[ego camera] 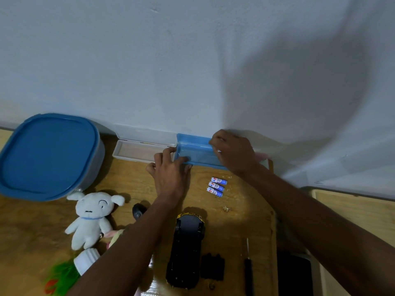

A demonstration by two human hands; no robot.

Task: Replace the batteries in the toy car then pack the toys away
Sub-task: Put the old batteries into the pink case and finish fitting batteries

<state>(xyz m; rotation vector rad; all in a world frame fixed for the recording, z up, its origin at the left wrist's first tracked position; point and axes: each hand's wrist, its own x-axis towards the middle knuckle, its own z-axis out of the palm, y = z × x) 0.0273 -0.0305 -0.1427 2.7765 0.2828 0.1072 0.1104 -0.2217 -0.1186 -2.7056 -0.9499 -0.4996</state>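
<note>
A black toy car (188,251) lies upside down on the wooden table, its yellow front pointing away from me. The black battery cover (213,267) lies beside it, with a screwdriver (248,268) to the right. Three blue-and-white batteries (217,186) lie side by side past the car. At the wall stands a small open blue box (195,153). My left hand (171,171) grips its near left corner. My right hand (232,151) reaches over its right end, fingers pinched; what they hold is too small to tell.
An open white case (136,151) sits left of the blue box. A big tub with a blue lid (48,155) stands at far left. A white plush dog (92,218), a green plush toy (62,274) and a dark controller (139,210) lie at front left. A dark phone (294,274) lies at right.
</note>
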